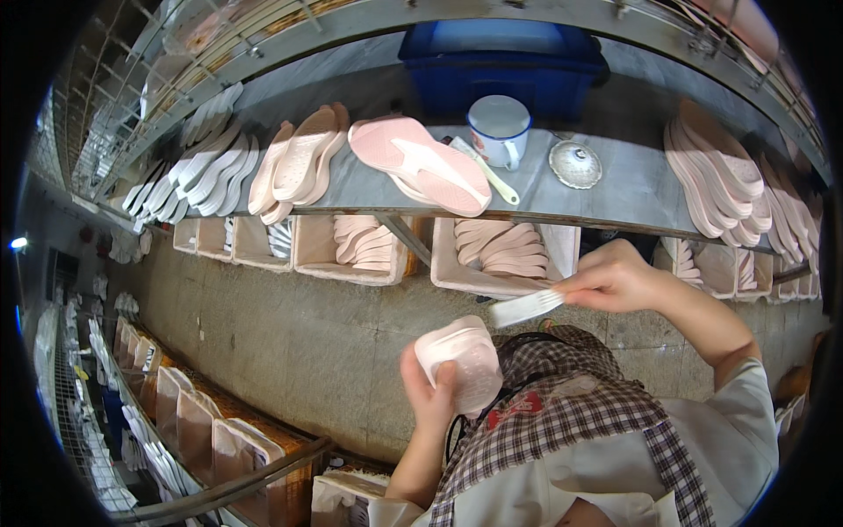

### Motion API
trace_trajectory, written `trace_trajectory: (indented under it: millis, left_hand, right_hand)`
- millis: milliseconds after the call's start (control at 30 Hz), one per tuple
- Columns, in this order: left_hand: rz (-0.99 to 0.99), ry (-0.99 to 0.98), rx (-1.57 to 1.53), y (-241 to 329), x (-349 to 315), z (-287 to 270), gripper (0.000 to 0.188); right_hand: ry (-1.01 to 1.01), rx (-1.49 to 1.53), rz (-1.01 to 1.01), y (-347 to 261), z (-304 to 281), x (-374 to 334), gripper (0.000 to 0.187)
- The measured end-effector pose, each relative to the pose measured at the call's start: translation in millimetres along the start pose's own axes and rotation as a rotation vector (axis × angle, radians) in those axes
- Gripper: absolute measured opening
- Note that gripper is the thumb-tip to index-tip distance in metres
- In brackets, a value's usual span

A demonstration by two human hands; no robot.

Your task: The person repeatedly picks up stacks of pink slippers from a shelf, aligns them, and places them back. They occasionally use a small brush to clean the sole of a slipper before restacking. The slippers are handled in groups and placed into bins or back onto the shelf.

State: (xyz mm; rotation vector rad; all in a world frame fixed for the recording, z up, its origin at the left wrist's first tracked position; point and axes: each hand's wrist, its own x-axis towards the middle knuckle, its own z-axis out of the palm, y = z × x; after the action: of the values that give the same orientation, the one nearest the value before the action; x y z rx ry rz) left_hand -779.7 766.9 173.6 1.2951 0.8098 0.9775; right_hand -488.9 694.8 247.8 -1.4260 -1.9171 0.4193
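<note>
My left hand (pixel 425 393) grips a pale pink shoe sole (pixel 474 373), seen nearly end-on, with the thumb pressed against its near side. In my right hand (pixel 612 277) is a flat white brush (pixel 525 307), pinched by the fingers and pointing left toward the sole. Brush and sole look apart. Ahead on the grey bench (pixel 544 198) lie pink-and-white soles (pixel 421 162), one on another. Beside them rest a pale-green-handled brush (pixel 492 178), a white enamel mug (pixel 499 127) with a blue rim, and its likely lid (pixel 575 164).
A blue bin (pixel 500 75) stands at the back of the bench. Stacked soles line its left (pixel 211 171) and right (pixel 716 171). Lined baskets (pixel 356 246) of soles sit below. More baskets (pixel 189 413) and a curved rail (pixel 237 483) are at lower left.
</note>
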Motion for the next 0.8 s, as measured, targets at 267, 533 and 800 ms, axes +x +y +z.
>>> trace_trajectory:
  millis: [267,533,800]
  left_hand:
    - [0.057,-0.162,0.114,-19,7,-4,0.055]
    - [0.060,0.210,-0.393,-15,32,-46,0.058]
    - [0.065,0.162,-0.650,-20,41,-87,0.068]
  right_hand:
    - [-0.011,0.017,-0.126,-21,32,23,0.022]
    - [0.078,0.201,0.459,23,21,-15,0.017]
    - [0.652,1.086,0.986,79,27,6,0.021]
